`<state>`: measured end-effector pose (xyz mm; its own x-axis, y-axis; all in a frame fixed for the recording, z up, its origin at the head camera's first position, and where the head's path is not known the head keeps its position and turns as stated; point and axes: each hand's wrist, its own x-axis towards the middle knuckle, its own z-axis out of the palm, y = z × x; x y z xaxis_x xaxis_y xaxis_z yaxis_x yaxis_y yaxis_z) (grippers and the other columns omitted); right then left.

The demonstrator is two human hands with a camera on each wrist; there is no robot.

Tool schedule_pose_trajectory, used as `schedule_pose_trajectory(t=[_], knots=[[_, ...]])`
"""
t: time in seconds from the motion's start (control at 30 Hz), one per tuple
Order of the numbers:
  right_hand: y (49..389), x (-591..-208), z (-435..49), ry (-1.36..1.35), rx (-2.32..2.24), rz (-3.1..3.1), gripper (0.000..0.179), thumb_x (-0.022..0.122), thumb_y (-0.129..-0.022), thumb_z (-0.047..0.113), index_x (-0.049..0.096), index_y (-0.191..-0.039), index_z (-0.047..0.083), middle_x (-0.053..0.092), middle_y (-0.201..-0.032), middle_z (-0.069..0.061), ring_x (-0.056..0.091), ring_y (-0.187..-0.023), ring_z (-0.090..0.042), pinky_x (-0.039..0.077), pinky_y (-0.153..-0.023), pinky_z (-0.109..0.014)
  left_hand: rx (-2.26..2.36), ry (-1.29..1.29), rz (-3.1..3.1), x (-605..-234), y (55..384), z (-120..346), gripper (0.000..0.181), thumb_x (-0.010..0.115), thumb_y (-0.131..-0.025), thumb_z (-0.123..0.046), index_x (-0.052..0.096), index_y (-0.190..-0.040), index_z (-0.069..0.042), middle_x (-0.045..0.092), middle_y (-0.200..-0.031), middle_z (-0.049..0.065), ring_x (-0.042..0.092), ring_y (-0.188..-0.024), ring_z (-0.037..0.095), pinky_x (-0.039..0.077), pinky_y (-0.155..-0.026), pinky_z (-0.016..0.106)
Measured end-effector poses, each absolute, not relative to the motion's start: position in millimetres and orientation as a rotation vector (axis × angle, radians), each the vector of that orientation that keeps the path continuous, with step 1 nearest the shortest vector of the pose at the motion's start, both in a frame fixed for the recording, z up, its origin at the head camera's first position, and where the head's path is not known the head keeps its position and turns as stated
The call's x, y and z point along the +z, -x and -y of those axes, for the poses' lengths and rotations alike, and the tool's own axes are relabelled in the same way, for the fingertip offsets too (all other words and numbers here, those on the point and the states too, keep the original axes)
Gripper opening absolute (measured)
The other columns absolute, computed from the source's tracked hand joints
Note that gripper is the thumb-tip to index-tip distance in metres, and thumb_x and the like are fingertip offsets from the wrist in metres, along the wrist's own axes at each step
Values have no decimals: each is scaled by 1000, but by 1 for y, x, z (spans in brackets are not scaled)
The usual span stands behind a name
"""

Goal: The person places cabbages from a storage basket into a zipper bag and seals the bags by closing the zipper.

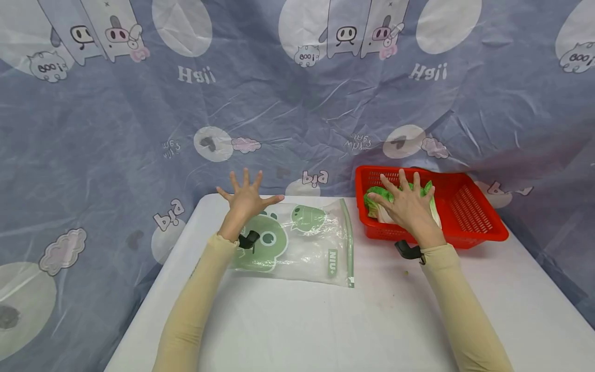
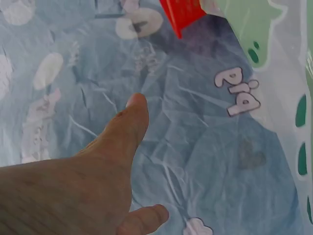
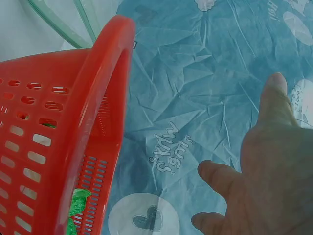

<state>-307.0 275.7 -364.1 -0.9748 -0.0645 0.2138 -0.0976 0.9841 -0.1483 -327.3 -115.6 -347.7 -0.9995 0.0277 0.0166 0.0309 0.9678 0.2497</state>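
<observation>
My left hand (image 1: pixel 246 200), fingers spread wide, hovers above the left part of a clear zip bag (image 1: pixel 311 253) with green cartoon animal prints. The bag lies flat on the white table, its green zip edge facing right. My right hand (image 1: pixel 411 206) is also spread, raised in front of a red plastic basket (image 1: pixel 469 206). Inside the basket's left half lies leafy green and white cabbage (image 1: pixel 378 199), partly hidden by that hand. Neither hand holds anything. In the right wrist view the perforated basket wall (image 3: pixel 34 142) stands left of the right hand (image 3: pixel 274 181), apart from it.
A blue-grey cartoon-printed cloth (image 1: pixel 279 103) hangs behind and beside the white table (image 1: pixel 297 325). A black wrist mount (image 1: pixel 248 239) sits on the left wrist and another mount (image 1: pixel 407 250) on the right. A small crumb (image 1: pixel 406 273) lies in front of the basket.
</observation>
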Motion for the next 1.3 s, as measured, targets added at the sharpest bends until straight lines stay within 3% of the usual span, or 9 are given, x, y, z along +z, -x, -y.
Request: schedule_pose_trajectory(t=[0.13, 0.27, 0.37, 0.47, 0.6, 0.73, 0.93, 1.1, 1.3], knots=[[303, -361, -276, -132, 199, 2893, 84, 28, -88, 79, 18, -155, 28, 5, -160, -22, 0, -142, -56, -5, -102, -80, -403, 119, 3032, -344, 317, 98, 98, 50, -80, -77, 12, -156, -28, -1, -162, 16, -10, -146, 46, 4, -105, 79], [295, -359, -271, -173, 245, 2845, 83, 38, -89, 74, 20, -155, 27, 12, -159, -25, 6, -142, -55, 6, -105, -78, -421, 212, 2929, -345, 307, 70, 87, 52, -86, -69, 26, -154, -21, 13, -160, 22, 17, -144, 48, 25, -108, 70], [289, -362, -265, -233, 348, 2777, 79, 54, -90, 61, 27, -153, 21, 20, -156, -29, 19, -138, -57, 21, -104, -75, -466, 298, 2863, -350, 295, 45, 77, 55, -89, -62, 40, -147, -14, 35, -150, 22, 46, -129, 44, 47, -96, 57], [281, -369, -258, -264, 445, 2697, 71, 63, -91, 46, 37, -149, 15, 35, -146, -30, 38, -127, -54, 40, -93, -69, -491, 386, 2810, -357, 283, 20, 66, 58, -90, -56, 52, -135, -8, 53, -130, 18, 61, -106, 35, 55, -77, 46], [268, -383, -246, -298, 586, 2565, 52, 66, -91, 31, 52, -131, 0, 53, -119, -27, 53, -103, -42, 50, -81, -57, -444, 476, 2754, -371, 272, -11, 51, 63, -89, -49, 62, -112, -4, 59, -104, 12, 64, -86, 29, 54, -63, 39], [256, -402, -239, -314, 731, 2518, 26, 65, -90, 17, 57, -103, -4, 59, -92, -17, 55, -79, -28, 49, -68, -38, -426, 520, 2759, -391, 270, -35, 44, 66, -89, -46, 62, -100, -4, 59, -94, 10, 65, -79, 27, 54, -59, 38], [244, -435, -233, -229, 921, 2670, 8, 58, -88, 10, 55, -92, 3, 60, -80, -8, 54, -68, -16, 45, -57, -23, -492, 533, 2823, -421, 282, -61, 40, 66, -90, -42, 60, -98, -3, 61, -92, 10, 66, -72, 26, 53, -56, 34], [239, -462, -232, -180, 1010, 2803, 6, 55, -87, 7, 54, -89, 2, 55, -74, -6, 49, -65, -14, 40, -56, -22, -500, 470, 2889, -443, 290, -78, 45, 65, -89, -45, 57, -99, -2, 60, -91, 11, 65, -68, 24, 49, -52, 29], [236, -480, -233, -117, 1052, 2895, 6, 54, -87, 9, 55, -86, 3, 52, -71, -4, 47, -63, -14, 38, -55, -23, -442, 376, 2997, -460, 294, -88, 59, 67, -85, -49, 54, -112, 2, 60, -98, 12, 65, -74, 24, 52, -59, 30]])
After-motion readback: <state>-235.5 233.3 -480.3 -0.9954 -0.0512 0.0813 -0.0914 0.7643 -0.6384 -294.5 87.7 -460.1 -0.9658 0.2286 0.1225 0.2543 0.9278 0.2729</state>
